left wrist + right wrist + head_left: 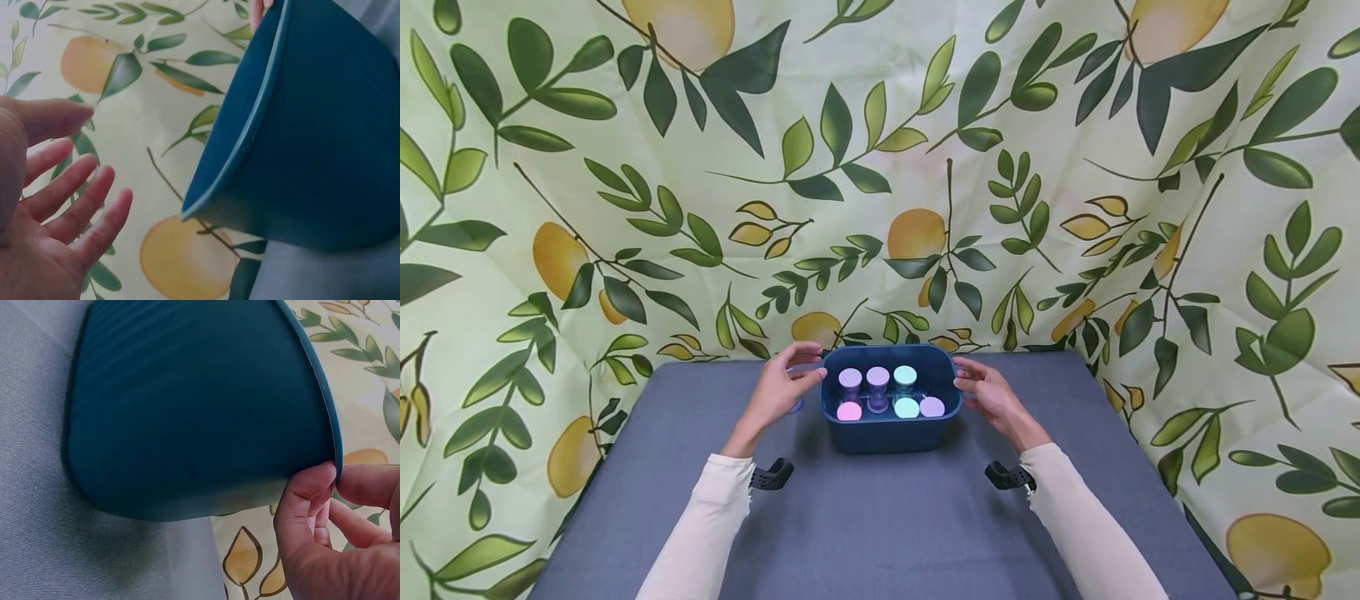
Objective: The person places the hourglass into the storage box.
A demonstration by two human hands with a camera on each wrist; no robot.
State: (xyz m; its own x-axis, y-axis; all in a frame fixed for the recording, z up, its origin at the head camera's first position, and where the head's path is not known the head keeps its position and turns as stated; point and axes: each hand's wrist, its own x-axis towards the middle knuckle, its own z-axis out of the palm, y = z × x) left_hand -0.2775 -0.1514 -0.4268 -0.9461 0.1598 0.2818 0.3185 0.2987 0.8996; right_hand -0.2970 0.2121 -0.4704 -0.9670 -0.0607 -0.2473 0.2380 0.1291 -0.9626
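A dark blue plastic bin (pixel 891 437) stands on the table, holding several small clear jars with coloured lids: lilac (pixel 877 375), mint green (pixel 907 407) and pink (pixel 849 411). At its right end, my right hand (pixel 337 550) pinches the rim between thumb and fingers. My left hand (pixel 778 390) is beside the bin's left end; the left wrist view shows its fingers spread, with a gap between them and the bin wall (pixel 325 125). The jars are hidden in both wrist views.
A small bluish round item (pixel 795 406) lies on the grey-blue tablecloth (pixel 895 533) by the left hand, mostly covered by it. A leaf-and-fruit patterned cloth (pixel 880 275) hangs behind and at both sides of the table. Black straps (pixel 772 475) circle both wrists.
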